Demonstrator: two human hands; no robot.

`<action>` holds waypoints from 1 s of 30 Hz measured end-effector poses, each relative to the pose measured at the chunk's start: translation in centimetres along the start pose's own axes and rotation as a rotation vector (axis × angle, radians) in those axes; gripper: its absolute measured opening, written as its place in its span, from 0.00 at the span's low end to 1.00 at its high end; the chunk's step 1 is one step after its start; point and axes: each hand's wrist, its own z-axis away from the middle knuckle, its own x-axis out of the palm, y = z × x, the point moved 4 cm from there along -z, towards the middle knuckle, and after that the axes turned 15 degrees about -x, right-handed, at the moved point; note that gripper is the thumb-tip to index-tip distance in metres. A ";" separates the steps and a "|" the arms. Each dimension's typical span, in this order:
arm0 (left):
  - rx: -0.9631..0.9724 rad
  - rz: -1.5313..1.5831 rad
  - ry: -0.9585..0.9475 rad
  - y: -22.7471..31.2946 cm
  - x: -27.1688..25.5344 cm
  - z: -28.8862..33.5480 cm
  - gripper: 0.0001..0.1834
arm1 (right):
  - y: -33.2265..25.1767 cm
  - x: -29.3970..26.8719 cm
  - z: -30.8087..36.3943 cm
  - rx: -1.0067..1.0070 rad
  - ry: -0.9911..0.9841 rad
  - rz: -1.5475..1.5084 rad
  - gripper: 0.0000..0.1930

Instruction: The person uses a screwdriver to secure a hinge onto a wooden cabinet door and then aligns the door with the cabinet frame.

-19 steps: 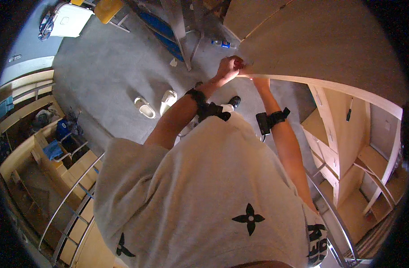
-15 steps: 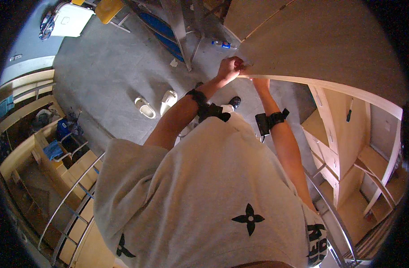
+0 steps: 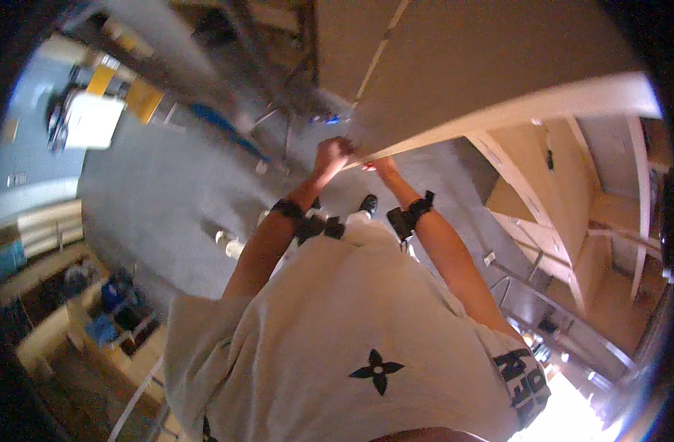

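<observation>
Floor, grey (image 3: pixel 160 199): spread beneath you, with the work above it.

Panel, large, flat, brown wood with a pale edge strip (image 3: pixel 477 59): the thing you are handling; it fills the upper right, its near corner between your hands, in front of your body. Blur along the pale edge suggests motion. Whether it is fixed anywhere cannot be told.

Cabinet, light wood, with drawer fronts (image 3: pixel 528 195): right side, beyond the pale edge; your hands are well apart from it.

Left hand, bare, black band at the wrist (image 3: pixel 331 158): at the panel's corner, on the far side of the edge; fingers curled in, seemingly around the corner, though you cannot tell how firmly.

Right hand, bare, black band with a small box (image 3: pixel 383 168): on the near side of the edge, fingertips at the wood; you cannot tell whether they clamp it or merely rest there.

Progress, as judged: done, both your hands brought to the corner; not done, letting go, since neither is clear of the panel. The handling looks midway. Anything fastened or unfastened between your fingers is hidden.
</observation>
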 end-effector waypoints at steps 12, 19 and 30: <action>0.015 0.055 -0.049 2.4 -2.2 -0.4 0.10 | -2.0 1.4 1.0 -0.105 0.110 0.286 0.13; -0.042 0.000 -0.089 2.0 -2.3 -0.4 0.16 | -2.3 1.7 0.8 -0.130 0.141 0.369 0.16; 0.113 -0.233 -0.153 -1.3 -0.4 -1.2 0.21 | -1.7 2.5 0.3 -0.278 0.214 0.701 0.15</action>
